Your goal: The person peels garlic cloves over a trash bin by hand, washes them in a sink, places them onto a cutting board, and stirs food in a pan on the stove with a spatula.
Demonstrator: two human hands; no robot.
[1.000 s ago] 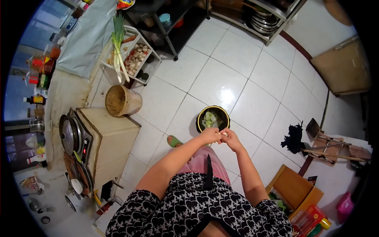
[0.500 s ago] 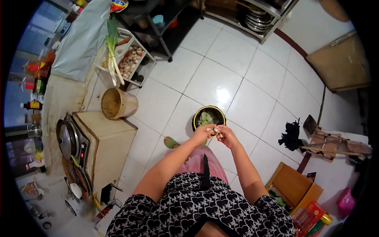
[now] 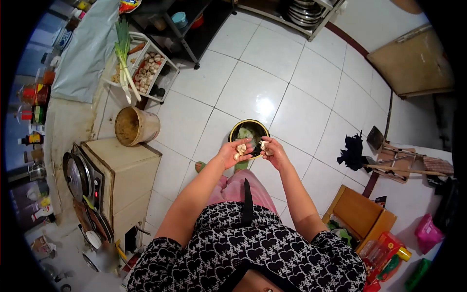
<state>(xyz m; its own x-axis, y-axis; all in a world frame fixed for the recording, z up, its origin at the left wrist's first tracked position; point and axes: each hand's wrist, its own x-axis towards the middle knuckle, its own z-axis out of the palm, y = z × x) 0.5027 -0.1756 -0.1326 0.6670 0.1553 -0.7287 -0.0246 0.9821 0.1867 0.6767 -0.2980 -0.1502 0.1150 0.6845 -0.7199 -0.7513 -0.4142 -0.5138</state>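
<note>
Over the bin sits my left hand (image 3: 228,154), palm up with fingers stretched out, carrying several pale garlic cloves (image 3: 240,150). Close beside it, my right hand (image 3: 277,155) pinches a piece of garlic (image 3: 264,145) between thumb and fingers. Below both hands stands a dark bin with a yellow rim (image 3: 249,121), with pale green scraps (image 3: 247,132) inside. The hands are apart from each other and partly cover the bin's near side.
To the left are a beige bucket (image 3: 146,127), a cabinet (image 3: 129,165) with a cooktop, and a white rack (image 3: 168,73) holding garlic bulbs (image 3: 148,70) and leeks (image 3: 122,53). A wooden box (image 3: 357,211) stands at right, near a broom and dustpan (image 3: 375,137).
My hands, together at a garlic piece before, have moved apart. My left hand has turned palm up, showing the cloves. The whole view has shifted slightly.
</note>
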